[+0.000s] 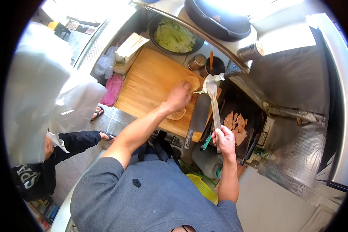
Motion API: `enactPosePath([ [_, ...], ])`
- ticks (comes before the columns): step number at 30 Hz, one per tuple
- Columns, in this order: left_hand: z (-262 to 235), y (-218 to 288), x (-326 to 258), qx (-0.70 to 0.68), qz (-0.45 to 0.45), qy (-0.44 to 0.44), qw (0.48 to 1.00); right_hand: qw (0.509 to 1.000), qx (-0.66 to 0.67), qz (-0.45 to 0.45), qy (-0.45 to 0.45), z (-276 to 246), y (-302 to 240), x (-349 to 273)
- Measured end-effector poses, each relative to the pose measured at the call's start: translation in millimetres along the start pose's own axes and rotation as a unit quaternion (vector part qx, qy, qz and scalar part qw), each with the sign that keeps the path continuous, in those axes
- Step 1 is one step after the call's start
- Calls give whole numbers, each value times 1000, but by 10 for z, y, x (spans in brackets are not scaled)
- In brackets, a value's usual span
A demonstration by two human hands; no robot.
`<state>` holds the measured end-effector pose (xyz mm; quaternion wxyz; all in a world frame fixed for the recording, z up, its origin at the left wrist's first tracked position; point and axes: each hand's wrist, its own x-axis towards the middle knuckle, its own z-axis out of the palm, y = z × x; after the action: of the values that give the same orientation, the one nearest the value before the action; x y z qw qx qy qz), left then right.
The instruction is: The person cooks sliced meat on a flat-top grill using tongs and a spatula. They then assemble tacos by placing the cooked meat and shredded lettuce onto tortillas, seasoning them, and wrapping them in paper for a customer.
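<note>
My left hand (178, 96) is closed with its fingers at a round flatbread (192, 81) on the wooden cutting board (145, 81); the fingertips are partly hidden. Another round piece of bread (176, 114) lies on the board just below that wrist. In my right hand (223, 140) is a pair of metal tongs (215, 112), gripped near the lower end. Pale green lettuce (217, 77) sticks out from the tongs' far tips, beside the flatbread. A cleaver (200, 114) rests along the board's right edge, between my hands.
Strips of meat (236, 125) lie on a dark griddle to the right. Behind the board stand a bowl of shredded lettuce (174, 36), a metal canister (197, 62) and a dark pot (217, 65). A pink cloth (113, 89) hangs left. Another person (62, 150) is at far left.
</note>
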<state>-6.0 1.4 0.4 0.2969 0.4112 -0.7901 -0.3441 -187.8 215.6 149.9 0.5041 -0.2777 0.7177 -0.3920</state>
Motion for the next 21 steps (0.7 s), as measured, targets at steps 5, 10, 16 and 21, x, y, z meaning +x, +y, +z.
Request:
enactPosePath([
  [5, -275, -93, 55, -51, -126, -31, 990, 999, 0, 16, -30, 165, 519, 113],
  [10, -304, -37, -44, -63, 37, -73, 995, 997, -14, 59, -40, 435, 551, 304],
  [16, -280, -11, -114, -44, 34, -66, 996, 994, -16, 101, -28, 181, 265, -397],
  [21, -345, -43, -190, -32, 14, -44, 998, 964, -249, -72, 52, 185, -584, 290],
])
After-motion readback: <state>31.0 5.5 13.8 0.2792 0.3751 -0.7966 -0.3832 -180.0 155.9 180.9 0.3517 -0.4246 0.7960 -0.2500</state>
